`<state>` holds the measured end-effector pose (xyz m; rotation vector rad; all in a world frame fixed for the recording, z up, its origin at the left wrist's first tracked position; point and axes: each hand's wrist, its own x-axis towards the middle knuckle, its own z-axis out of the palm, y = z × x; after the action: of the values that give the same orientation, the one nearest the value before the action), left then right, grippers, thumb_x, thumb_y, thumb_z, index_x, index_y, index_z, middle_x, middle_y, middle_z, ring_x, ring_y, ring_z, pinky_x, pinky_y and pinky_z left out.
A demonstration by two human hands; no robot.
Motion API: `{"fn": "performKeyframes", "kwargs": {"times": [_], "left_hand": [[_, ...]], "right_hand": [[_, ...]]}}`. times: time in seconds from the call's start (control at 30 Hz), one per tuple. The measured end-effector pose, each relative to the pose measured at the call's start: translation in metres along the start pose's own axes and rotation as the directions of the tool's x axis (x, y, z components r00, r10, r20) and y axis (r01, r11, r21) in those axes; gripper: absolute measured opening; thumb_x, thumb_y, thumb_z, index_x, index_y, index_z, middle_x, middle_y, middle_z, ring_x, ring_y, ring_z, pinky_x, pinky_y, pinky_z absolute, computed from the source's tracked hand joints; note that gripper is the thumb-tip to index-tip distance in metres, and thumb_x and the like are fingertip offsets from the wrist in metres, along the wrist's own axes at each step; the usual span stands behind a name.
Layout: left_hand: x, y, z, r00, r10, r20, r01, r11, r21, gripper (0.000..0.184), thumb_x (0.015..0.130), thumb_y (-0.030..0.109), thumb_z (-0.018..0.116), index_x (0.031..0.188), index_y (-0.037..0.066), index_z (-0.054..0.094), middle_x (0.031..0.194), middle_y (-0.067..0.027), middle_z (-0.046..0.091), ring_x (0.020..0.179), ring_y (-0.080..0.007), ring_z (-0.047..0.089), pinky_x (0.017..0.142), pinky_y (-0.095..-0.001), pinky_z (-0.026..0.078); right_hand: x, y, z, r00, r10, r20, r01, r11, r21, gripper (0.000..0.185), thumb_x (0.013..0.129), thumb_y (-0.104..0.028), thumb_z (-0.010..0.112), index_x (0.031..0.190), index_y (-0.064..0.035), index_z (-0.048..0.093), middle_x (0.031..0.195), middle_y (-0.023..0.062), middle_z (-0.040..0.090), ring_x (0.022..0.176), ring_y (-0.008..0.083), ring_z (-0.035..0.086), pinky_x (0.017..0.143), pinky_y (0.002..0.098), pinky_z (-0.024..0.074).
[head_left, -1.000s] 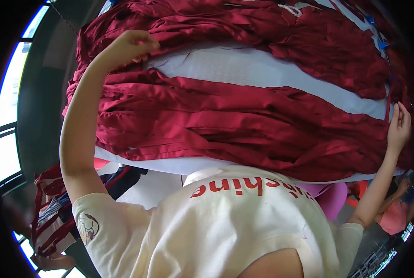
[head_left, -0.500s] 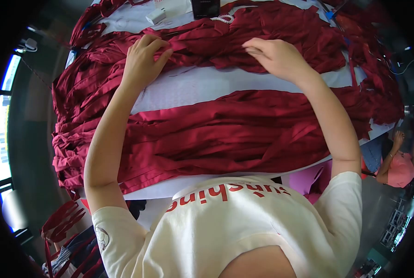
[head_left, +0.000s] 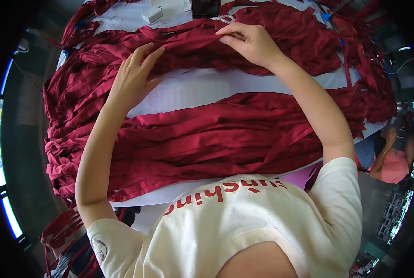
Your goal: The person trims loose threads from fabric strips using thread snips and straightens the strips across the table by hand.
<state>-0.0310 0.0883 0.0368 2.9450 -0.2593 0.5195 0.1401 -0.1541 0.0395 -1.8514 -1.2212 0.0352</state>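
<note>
Your right hand (head_left: 255, 45) (one o'clock) pinches maroon cloth (head_left: 193, 41). Your left hand (head_left: 130, 78) spreads at ten. Your shirt (head_left: 207, 231) reads "sunshine".

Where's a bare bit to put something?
The white strip between the far red cloth and near red cloth is bare; so is a patch left of the white box. Crowded: the far red cloth, by left hand and right hand.

dark red cloth bundle (head_left: 193, 54), slight sheen, lots of loose lengthwise folds and creases. lies as a long low heap across far half of bench (head_left: 188, 88), from left edge toward right edge. fold near middle pinched up, right part rumpled.
</note>
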Motion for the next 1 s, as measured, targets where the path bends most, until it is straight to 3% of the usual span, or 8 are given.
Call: {"fn": "performKeyframes", "kwargs": {"times": [0.4,0.57,0.73,0.8,0.87,0.9,0.97,1.0], "left_hand": [[0.036,-0.006,-0.008,0.968,-0.090,-0.235,0.086,0.996,-0.027,0.051,0.072,0.029,0.067,0.116,0.010,0.050,0.109,-0.0092,0.051,0.103,-0.0265,0.049,0.089,-0.0384,0.037],[0.050,-0.027,-0.011,0.964,-0.074,-0.255,0.134,0.965,0.224,0.031,0.072,0.021,0.064,0.101,0.014,0.059,0.102,-0.0058,0.056,0.098,-0.0262,0.051,0.081,-0.0395,0.040],[0.060,-0.100,-0.035,0.913,-0.209,-0.349,0.254,0.963,0.090,0.020,0.076,0.018,0.055,0.093,0.010,0.063,0.090,-0.0144,0.062,0.085,-0.0334,0.058,0.072,-0.0401,0.046],[0.075,-0.114,-0.069,0.889,-0.298,-0.348,0.377,0.908,0.184,0.020,0.079,0.017,0.055,0.096,0.010,0.062,0.095,-0.0133,0.061,0.092,-0.0311,0.057,0.078,-0.0362,0.045],[0.086,-0.103,-0.115,0.914,-0.221,-0.339,0.328,0.896,0.298,0.027,0.083,0.025,0.053,0.104,0.010,0.059,0.095,-0.0132,0.061,0.090,-0.0285,0.058,0.079,-0.0345,0.044],[0.097,-0.141,-0.128,0.863,-0.373,-0.341,0.455,0.867,0.204,0.026,0.082,0.023,0.056,0.104,0.011,0.060,0.095,-0.0109,0.061,0.089,-0.0246,0.058,0.079,-0.0321,0.045],[0.101,-0.063,-0.150,0.759,-0.408,-0.508,0.091,0.838,-0.538,0.025,0.084,0.019,0.055,0.075,-0.004,0.055,0.065,-0.0127,0.054,0.061,-0.0266,0.056,0.058,-0.0421,0.047],[0.082,-0.003,-0.162,0.745,-0.477,-0.466,0.210,0.831,-0.515,0.029,0.088,0.020,0.053,0.082,-0.008,0.052,0.068,-0.0141,0.054,0.057,-0.0239,0.052,0.052,-0.0411,0.047]], "right_hand": [[-0.049,-0.038,-0.085,0.941,-0.093,-0.325,0.062,0.993,-0.104,0.015,0.078,-0.001,0.062,0.092,-0.0068,0.060,0.059,-0.0042,0.038,0.055,0.0032,0.037,0.052,0.0190,0.0332],[-0.081,-0.071,-0.132,0.949,-0.267,-0.169,0.200,0.923,-0.329,0.018,0.075,0.004,0.063,0.091,-0.0052,0.061,0.071,0.0016,0.059,0.054,0.0054,0.045,0.048,0.0199,0.0346],[-0.097,-0.041,-0.187,0.842,-0.306,-0.445,0.039,0.857,-0.514,0.014,0.080,-0.007,0.062,0.094,-0.0049,0.061,0.061,-0.0059,0.044,0.055,0.0038,0.041,0.051,0.0175,0.0336],[-0.095,-0.036,-0.209,0.790,0.006,-0.613,-0.247,0.918,-0.310,0.015,0.081,-0.011,0.062,0.095,-0.0057,0.062,0.062,-0.0059,0.039,0.058,0.0040,0.039,0.056,0.0180,0.0349],[-0.091,-0.014,-0.235,0.765,0.000,-0.643,-0.257,0.917,-0.305,0.020,0.081,-0.013,0.063,0.100,-0.0056,0.063,0.064,-0.0078,0.046,0.050,0.0002,0.035,0.045,0.0170,0.0276],[-0.088,-0.013,-0.237,0.752,-0.028,-0.658,-0.220,0.931,-0.291,0.021,0.081,-0.014,0.064,0.100,-0.0062,0.063,0.063,-0.0079,0.047,0.050,-0.0002,0.035,0.045,0.0166,0.0272],[-0.088,-0.010,-0.238,0.720,-0.073,-0.690,-0.153,0.954,-0.260,0.022,0.081,-0.017,0.065,0.101,-0.0074,0.063,0.063,-0.0083,0.049,0.051,-0.0010,0.034,0.045,0.0160,0.0264],[-0.094,-0.003,-0.239,0.723,-0.017,-0.691,-0.147,0.973,-0.178,0.022,0.082,-0.018,0.065,0.101,-0.0073,0.063,0.063,-0.0080,0.050,0.051,-0.0011,0.035,0.045,0.0158,0.0269]]}}
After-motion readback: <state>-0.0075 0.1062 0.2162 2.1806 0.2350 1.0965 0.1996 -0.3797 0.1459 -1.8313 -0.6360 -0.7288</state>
